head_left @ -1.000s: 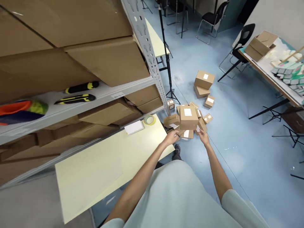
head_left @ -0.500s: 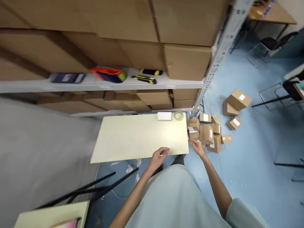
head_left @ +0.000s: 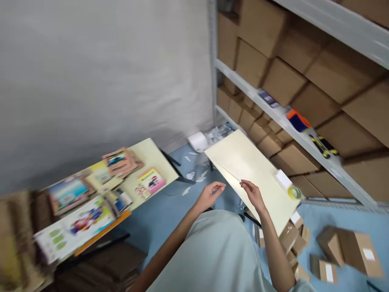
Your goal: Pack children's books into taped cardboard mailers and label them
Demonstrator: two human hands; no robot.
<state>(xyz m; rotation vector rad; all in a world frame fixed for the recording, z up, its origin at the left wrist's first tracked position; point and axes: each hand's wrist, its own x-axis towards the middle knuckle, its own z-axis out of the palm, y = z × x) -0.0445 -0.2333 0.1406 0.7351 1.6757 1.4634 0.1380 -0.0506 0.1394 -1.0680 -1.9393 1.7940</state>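
My left hand (head_left: pixel 210 195) is in mid-air in front of my body, fingers loosely curved and apart from the thumb, with nothing in it. Beside it, my right hand (head_left: pixel 253 195) hovers over the near edge of a pale yellow table (head_left: pixel 243 160), fingers stretched forward and holding nothing. A small white stack or box (head_left: pixel 283 179) lies at this table's far right part. Next to it is a roll of yellowish tape (head_left: pixel 294 192).
At left, another table (head_left: pixel 152 150) carries books and packets, including a pink-and-yellow book (head_left: pixel 152 180). Shelving (head_left: pixel 304 138) with cartons, a phone (head_left: pixel 268 98) and cutters (head_left: pixel 322 147) stands right. Cardboard boxes (head_left: pixel 361 251) lie on the floor; paper scraps (head_left: pixel 191 175) lie between the tables.
My view has swung left, bringing the table with books into sight and the shelving to the right. My hands have come closer together, both still without anything in them.
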